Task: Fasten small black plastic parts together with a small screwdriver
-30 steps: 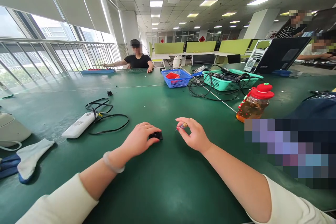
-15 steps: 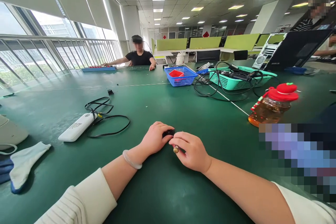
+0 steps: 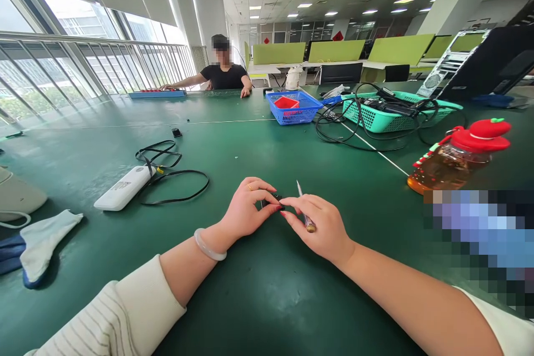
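Observation:
Between the fingers and thumb of my left hand (image 3: 246, 208) is a small black part (image 3: 273, 200), mostly hidden. My right hand (image 3: 325, 228) has a slim screwdriver (image 3: 309, 223) tucked in its fingers, its thin metal tip pointing up and away and its brownish handle end toward me. The right thumb and index fingertip meet at the black part's right edge, close against the left fingertips. Both hands are low over the green table (image 3: 258, 300).
A white power bank-like box (image 3: 125, 188) with a black cord lies left, near a blue-and-white glove (image 3: 48, 245). Blue basket (image 3: 294, 114), green basket (image 3: 379, 122) with cables and a red-lidded bottle (image 3: 454, 161) stand right. A person (image 3: 225, 75) sits across the table.
The screwdriver has swung so its tip now shows above my right hand, clear of the black part. The right thumb and index finger have come onto the part. The view has tipped down slightly.

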`<state>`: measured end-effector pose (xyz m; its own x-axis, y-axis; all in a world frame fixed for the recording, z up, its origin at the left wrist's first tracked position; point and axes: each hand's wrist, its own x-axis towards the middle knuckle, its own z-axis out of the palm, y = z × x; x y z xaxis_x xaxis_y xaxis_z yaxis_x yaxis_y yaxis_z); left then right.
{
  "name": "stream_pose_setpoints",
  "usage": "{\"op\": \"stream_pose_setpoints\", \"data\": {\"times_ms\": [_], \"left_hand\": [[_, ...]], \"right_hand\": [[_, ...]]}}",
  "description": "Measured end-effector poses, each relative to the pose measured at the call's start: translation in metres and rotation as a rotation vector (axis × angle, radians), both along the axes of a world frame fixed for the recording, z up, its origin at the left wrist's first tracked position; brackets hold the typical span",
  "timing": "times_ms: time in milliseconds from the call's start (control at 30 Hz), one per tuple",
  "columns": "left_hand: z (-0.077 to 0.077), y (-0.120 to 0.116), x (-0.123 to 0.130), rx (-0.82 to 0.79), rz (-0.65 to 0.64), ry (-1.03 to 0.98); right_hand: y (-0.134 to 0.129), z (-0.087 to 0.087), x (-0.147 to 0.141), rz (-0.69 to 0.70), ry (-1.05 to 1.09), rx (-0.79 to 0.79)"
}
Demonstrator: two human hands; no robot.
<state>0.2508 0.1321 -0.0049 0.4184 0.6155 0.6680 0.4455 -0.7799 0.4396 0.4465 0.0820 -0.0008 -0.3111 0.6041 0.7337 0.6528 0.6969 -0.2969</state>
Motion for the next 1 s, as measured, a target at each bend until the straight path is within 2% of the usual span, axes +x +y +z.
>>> {"op": "stream_pose_setpoints", "data": {"times_ms": [367,567,800,1000], "left_hand": [[-0.0003,-0.0012,0.0005,0.078,-0.046,-0.002],[-0.0001,-0.001,-0.0005,0.123,-0.03,0.026],[0.0007,-0.0031,-0.0015,0.27,-0.01,0.113],[0.0006,-0.0043,-0.0022,0.305,0.017,0.162]], "right_hand": [[0.0033,-0.0054,0.0015,-0.01,0.009,-0.072],[0.0037,-0.0061,0.0009,-0.028,-0.01,-0.107],[0.0041,-0.0051,0.002,-0.009,0.006,-0.165],[0.0027,-0.0036,0.0018,-0.003,0.012,-0.188]]}}
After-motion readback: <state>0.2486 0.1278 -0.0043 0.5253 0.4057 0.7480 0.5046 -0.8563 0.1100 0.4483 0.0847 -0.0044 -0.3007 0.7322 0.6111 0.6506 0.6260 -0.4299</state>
